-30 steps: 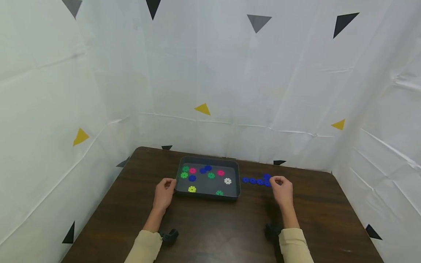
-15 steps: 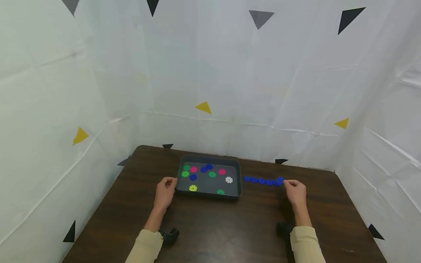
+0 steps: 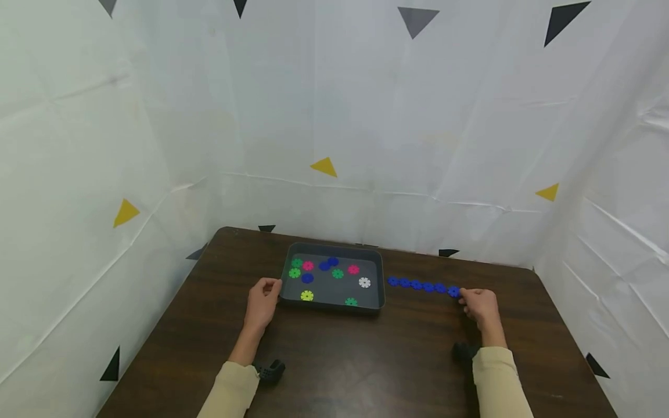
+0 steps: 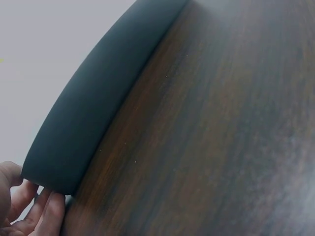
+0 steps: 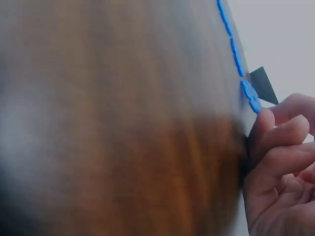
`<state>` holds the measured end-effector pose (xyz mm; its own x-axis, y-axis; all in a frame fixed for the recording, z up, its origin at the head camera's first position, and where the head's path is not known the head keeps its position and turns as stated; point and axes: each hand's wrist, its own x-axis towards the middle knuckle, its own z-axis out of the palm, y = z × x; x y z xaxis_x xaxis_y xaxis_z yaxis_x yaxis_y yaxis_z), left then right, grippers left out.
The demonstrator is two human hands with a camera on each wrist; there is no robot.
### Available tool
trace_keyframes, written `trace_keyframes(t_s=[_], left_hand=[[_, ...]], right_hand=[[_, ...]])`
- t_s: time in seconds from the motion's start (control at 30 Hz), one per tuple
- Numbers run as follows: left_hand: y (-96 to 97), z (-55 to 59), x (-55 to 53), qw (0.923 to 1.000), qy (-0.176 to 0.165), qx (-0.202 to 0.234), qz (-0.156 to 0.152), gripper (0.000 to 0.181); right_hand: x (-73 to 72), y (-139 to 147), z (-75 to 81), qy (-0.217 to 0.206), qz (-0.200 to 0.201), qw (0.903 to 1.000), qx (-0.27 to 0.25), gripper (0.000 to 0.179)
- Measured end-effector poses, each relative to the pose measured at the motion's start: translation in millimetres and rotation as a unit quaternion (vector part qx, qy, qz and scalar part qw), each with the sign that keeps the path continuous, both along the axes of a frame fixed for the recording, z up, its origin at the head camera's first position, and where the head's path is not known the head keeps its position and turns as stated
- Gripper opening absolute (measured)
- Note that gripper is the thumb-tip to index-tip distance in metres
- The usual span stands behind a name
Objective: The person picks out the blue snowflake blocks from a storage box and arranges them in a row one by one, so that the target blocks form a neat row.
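The end blue notched disc (image 3: 453, 291), which overlapped its neighbour half a second ago, now lies just beside it, pinched narrowly at its right side by the right hand (image 3: 480, 304). That seems to extend the row of blue notched discs (image 3: 416, 285) to six in line, from beside the tray's right edge toward the far right corner of the desk (image 3: 334, 360). The left hand (image 3: 261, 302) still grips the tray (image 3: 329, 309) near its near left corner, where other notched discs, three of them blue, lie inside.
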<state>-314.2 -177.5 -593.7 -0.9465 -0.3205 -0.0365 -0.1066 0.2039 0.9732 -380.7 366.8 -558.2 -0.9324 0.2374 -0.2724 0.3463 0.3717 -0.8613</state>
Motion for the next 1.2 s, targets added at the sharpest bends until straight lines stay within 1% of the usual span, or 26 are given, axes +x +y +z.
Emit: trace_keyframes(t_s=[0.1, 0.17, 0.33, 0.53, 0.73, 0.9, 1.03, 1.13, 1.2], left_hand=[[-1.2, 2.0, -0.3, 1.0, 0.002, 0.001, 0.001, 0.035], [-1.4, 2.8, 0.2, 1.0, 0.002, -0.001, 0.0, 0.034], [-0.4, 3.6, 1.6, 1.0, 0.0, 0.0, -0.001, 0.035], [0.8, 6.0, 1.5, 1.0, 0.0, -0.001, -0.001, 0.037], [0.7, 8.2, 0.7, 1.0, 0.002, -0.001, 0.001, 0.037], [1.4, 8.3, 1.6, 1.0, 0.004, -0.004, 0.004, 0.038], [1.8, 7.0, 1.7, 1.0, 0.001, -0.003, 0.004, 0.038], [2.1, 5.2, 1.8, 1.0, 0.0, -0.003, 0.004, 0.037], [2.3, 3.9, 1.8, 1.0, 0.001, -0.003, 0.004, 0.037]], right_hand=[[-5.6, 2.6, 3.3, -0.02, 0.018, 0.9996, 0.009, 0.034], [-8.1, 3.4, 5.1, -0.032, 0.024, 0.9991, 0.013, 0.033], [-12.5, 5.1, 6.8, -0.037, 0.023, 0.9989, 0.019, 0.032], [-14.9, 5.1, 8.4, -0.038, 0.009, 0.9992, 0.003, 0.03], [-10.4, 0.6, 14.1, -0.034, -0.003, 0.9993, -0.013, 0.032], [-3.6, -3.1, 17.1, -0.026, -0.022, 0.9983, -0.048, 0.034], [-1.3, -2.9, 14.0, -0.021, -0.035, 0.9965, -0.072, 0.03], [0.3, -4.0, 8.7, -0.006, -0.046, 0.9962, -0.074, 0.029], [1.5, -6.1, 5.0, 0.006, -0.054, 0.9963, -0.066, 0.031]])
